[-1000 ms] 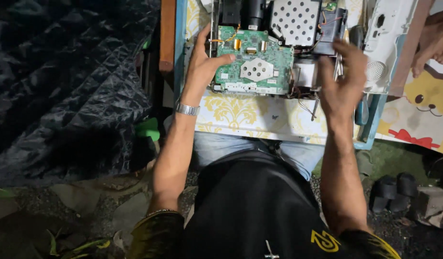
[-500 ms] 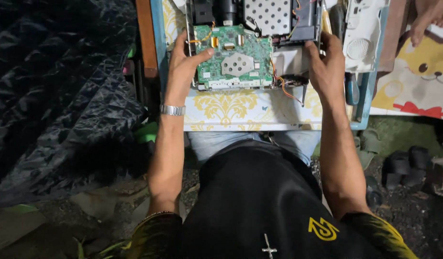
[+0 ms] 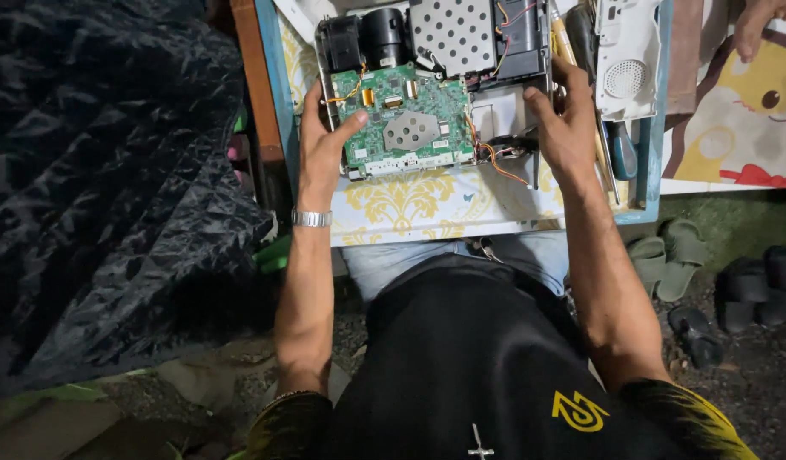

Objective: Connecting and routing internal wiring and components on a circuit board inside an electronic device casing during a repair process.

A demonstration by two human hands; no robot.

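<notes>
A large black plastic sheet fills the left of the scene, and to its right stands a work table with a yellow-patterned cover and a blue rim. On its far part lies an opened device chassis, lid off: a perforated metal shield at the far side, a green circuit board nearer, orange wires trailing to the right. The left hand grips the chassis's left edge, fingers spread wide, thumb laid on the board's corner. The right hand clasps the right edge, fingers curled over the wall. A white plastic cover lies just right of it, with a screwdriver beside. To handle it well, I judge both hands should press on the frame, not the board, and keep clear of the wires
</notes>
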